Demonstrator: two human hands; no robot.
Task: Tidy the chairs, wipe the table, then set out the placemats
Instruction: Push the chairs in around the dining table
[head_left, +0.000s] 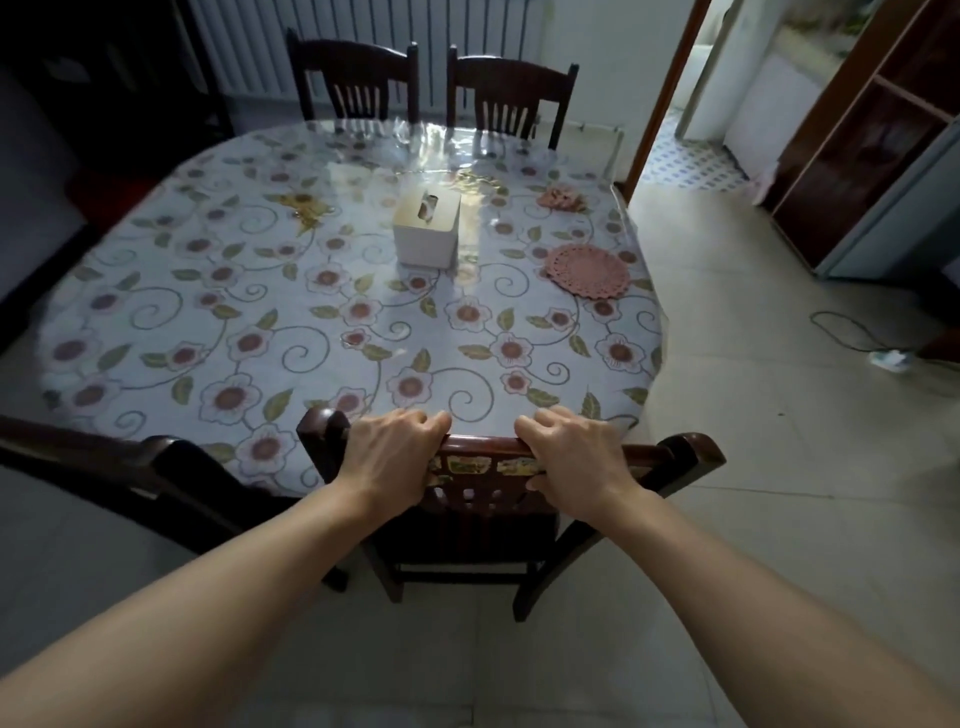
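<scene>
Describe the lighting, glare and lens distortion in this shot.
Head view: dim overall, brightest through the doorway at upper right; glare on the table cover's far edge behind the tissue box; wide-angle bending stretches the forearms; left hand and right hand sharp on the chair.

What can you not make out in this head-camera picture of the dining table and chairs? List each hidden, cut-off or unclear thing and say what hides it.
1. Seat of the near chair: covered by the table and the chair's own back.
2. Fingertips of the left hand and right hand: curled over the top rail.
3. Chair at left: cut off by the frame edge.
4. Pink heap beyond the round mat: too blurred to identify.
5. Tissue box: its far sides face away.
</scene>
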